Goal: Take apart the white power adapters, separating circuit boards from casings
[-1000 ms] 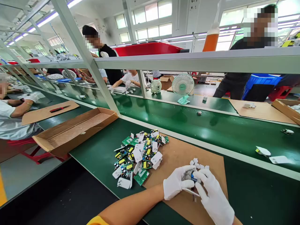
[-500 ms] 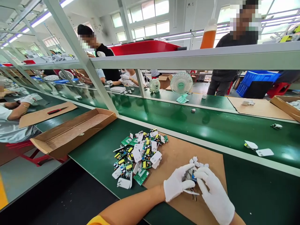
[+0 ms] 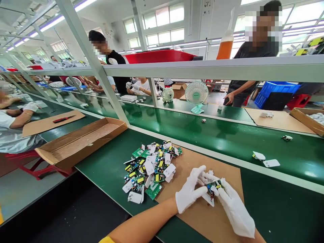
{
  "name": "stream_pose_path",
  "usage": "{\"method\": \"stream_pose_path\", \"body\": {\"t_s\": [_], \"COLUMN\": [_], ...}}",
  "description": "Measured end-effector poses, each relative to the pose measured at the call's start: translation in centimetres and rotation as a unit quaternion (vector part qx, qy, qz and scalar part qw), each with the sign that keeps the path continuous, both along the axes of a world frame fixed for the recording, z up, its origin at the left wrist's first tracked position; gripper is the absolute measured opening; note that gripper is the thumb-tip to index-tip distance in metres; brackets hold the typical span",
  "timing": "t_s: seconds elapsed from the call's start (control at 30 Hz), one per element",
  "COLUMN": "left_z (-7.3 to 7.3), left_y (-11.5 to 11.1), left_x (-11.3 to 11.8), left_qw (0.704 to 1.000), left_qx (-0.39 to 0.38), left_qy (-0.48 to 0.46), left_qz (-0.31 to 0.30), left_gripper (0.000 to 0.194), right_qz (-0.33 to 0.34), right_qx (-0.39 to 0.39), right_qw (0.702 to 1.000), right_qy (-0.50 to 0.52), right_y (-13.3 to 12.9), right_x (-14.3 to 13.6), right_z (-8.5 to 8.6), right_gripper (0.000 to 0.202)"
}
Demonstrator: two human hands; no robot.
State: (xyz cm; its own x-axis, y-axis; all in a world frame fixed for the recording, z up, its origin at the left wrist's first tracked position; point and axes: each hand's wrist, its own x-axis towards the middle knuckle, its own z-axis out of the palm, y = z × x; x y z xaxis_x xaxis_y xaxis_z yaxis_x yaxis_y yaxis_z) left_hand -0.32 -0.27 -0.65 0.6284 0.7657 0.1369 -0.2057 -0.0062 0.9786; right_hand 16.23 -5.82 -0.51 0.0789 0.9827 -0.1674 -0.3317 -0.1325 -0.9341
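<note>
Left hand in white wrist-length glove; right hand gloved alike; left forearm bare below yellow sleeve

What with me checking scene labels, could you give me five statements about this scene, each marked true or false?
1. The left hand and right hand both wear white gloves. True.
2. The right hand holds a circuit board. True.
3. The board pile lies right of both hands. False: it lies to their left.
4. A red-handled tool lies on cardboard. True.
5. The larger fan is red. False: it is pale green.
</note>
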Motion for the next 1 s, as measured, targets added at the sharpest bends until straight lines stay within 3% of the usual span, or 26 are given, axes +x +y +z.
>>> {"method": "stream_pose_path", "body": {"t_s": [0.07, 0.27, 0.33, 0.47, 0.53, 0.63, 0.7, 0.77, 0.87, 0.93, 1.0], "left_z": [0.4, 1.5, 1.4, 1.1, 1.0, 0.5, 0.2, 0.2, 0.5, 0.8, 0.8], "left_y": [0.0, -0.2, -0.2, -0.3, -0.4, -0.5, -0.6, -0.8, -1.2, -1.5, -1.5], "left_x": [0.0, 1.2, 1.5, 1.8, 1.8, 1.6, 1.2, 0.8, 0.5, 0.7, 1.0], "left_qw": [0.999, 0.997, 0.998, 0.996, 0.996, 0.997, 0.998, 0.982, 0.91, 0.867, 0.845], "left_qx": [0.024, -0.06, -0.058, -0.06, -0.064, -0.055, 0.015, 0.155, 0.362, 0.43, 0.456], "left_qy": [0.011, 0.02, 0.03, 0.062, 0.058, 0.046, 0.049, 0.078, 0.168, 0.226, 0.253], "left_qz": [0.031, -0.034, -0.022, 0.021, 0.037, 0.011, 0.023, 0.073, 0.117, 0.115, 0.119], "left_gripper": [0.068, 0.056, 0.047, 0.037, 0.039, 0.048, 0.051, 0.053, 0.046, 0.042, 0.038], "right_qz": [-0.032, -0.037, -0.039, -0.046, -0.05, -0.033, -0.03, -0.046, -0.078, -0.092, -0.096], "right_qx": [-0.017, -0.048, -0.035, 0.026, 0.029, 0.005, -0.022, -0.049, -0.056, -0.043, -0.037], "right_qw": [0.999, 0.996, 0.998, 0.986, 0.978, 0.985, 0.995, 0.998, 0.993, 0.993, 0.994], "right_qy": [0.031, 0.063, 0.026, -0.16, -0.2, -0.172, -0.092, 0.002, 0.069, 0.067, 0.044], "right_y": [0.0, -0.2, -0.2, -0.4, -0.4, -0.2, 0.1, 0.2, 0.4, 0.4, 0.4], "right_x": [-0.5, -1.9, -1.9, -1.8, -1.7, -1.5, -1.4, -1.4, -1.6, -1.7, -1.6], "right_z": [-0.3, -2.1, -3.1, -4.3, -4.1, -2.8, -1.8, -0.8, -0.2, -0.5, -1.2], "right_gripper": [0.043, 0.051, 0.052, 0.056, 0.056, 0.051, 0.05, 0.051, 0.049, 0.047, 0.048]}}
